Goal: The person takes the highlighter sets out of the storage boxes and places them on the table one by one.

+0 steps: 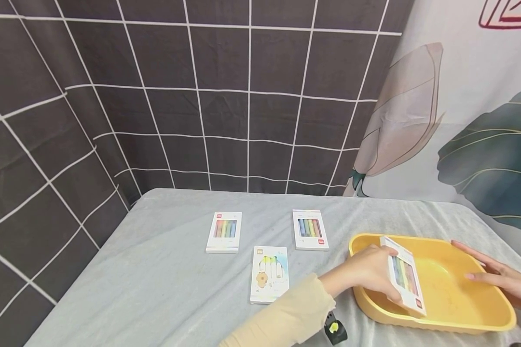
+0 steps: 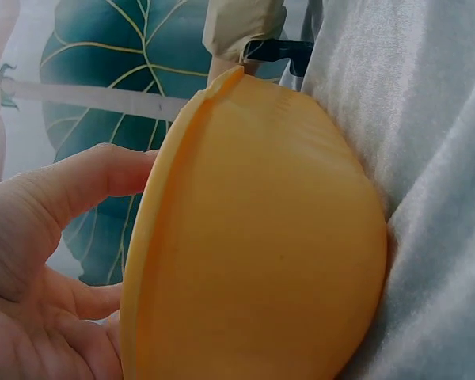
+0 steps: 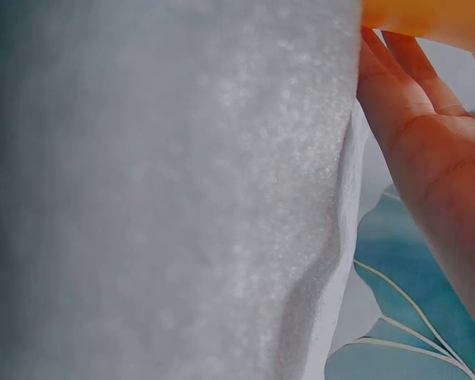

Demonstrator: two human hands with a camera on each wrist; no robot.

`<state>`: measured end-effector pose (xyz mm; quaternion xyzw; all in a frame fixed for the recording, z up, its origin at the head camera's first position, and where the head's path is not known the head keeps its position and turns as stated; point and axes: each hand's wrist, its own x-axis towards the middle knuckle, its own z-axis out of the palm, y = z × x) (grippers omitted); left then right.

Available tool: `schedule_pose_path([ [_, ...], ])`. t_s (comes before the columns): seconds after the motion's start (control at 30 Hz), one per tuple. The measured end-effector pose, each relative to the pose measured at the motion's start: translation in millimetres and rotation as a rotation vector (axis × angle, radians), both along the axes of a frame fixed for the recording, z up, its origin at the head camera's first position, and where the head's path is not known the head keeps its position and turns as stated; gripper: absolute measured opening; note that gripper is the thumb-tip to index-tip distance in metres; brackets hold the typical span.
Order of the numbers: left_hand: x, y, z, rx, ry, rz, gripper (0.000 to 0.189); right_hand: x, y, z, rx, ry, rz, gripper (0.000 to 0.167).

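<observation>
My left hand (image 1: 369, 270) reaches over the near left side of a yellow plastic bin (image 1: 449, 289). It grips a white box of coloured pens (image 1: 405, 274), tilted, its lower end down inside the bin. In the left wrist view the thumb and fingers of the left hand (image 2: 39, 261) go behind the bin's wall (image 2: 261, 229), which hides the box. At the right end my right hand (image 1: 503, 279) holds the bin's rim, thumb inside and fingers along the outside. The right wrist view catches the right hand (image 3: 443, 150) against the bin's outer side.
Two white pen boxes, one further left (image 1: 224, 232) and one further right (image 1: 310, 230), lie at the back of the grey cloth-covered table (image 1: 156, 289). A pen box with a flower print (image 1: 269, 274) lies nearer. Dark grid-patterned cloth (image 1: 221, 115) hangs behind the table.
</observation>
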<state>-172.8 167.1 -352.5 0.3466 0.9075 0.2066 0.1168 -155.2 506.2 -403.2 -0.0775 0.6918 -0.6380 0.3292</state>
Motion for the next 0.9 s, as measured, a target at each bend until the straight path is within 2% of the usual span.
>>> schedule_pose_path([
  [0.27, -0.3, -7.7, 2.6, 0.048, 0.004, -0.013, 0.082, 0.3, -0.1, -1.0, 0.025, 0.016, -0.012, 0.062],
  [0.43, -1.4, -13.3, 0.0, 0.113, -0.011, -0.020, 0.083, 0.2, 0.1, -1.5, 0.006, 0.014, -0.007, 0.062],
  [0.73, -3.9, -25.4, -2.3, 0.225, -0.099, 0.010, 0.087, 0.8, 0.2, -1.9, 0.035, 0.015, -0.021, 0.062],
  [0.9, -4.2, -29.4, -1.9, 0.264, -0.131, 0.026, 0.086, 1.6, 0.2, -2.0, 0.007, 0.027, -0.006, 0.063],
])
